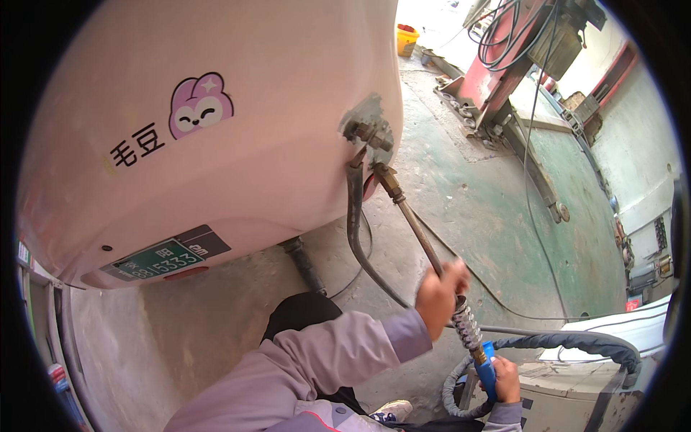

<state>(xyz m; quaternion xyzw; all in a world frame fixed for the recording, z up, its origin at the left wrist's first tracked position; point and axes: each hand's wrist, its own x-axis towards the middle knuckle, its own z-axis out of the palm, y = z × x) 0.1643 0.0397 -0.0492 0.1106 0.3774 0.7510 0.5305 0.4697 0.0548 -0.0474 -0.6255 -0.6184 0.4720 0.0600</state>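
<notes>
One rod (419,234), one blue handle (485,373), one yellow bucket (407,42)

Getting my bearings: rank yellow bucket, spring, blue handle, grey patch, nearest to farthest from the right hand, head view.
1. Blue handle, in the right hand.
2. Spring, up-left of the handle.
3. Grey patch, on the pink car.
4. Yellow bucket, top of view.

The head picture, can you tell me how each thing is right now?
Left hand: closed around metal rod, blurred
Right hand: closed around blue handle
Metal rod: slanted
Pink car body: paint missing at one grey patch
Black cable: bent
Yellow bucket: upright, contents unclear
</notes>
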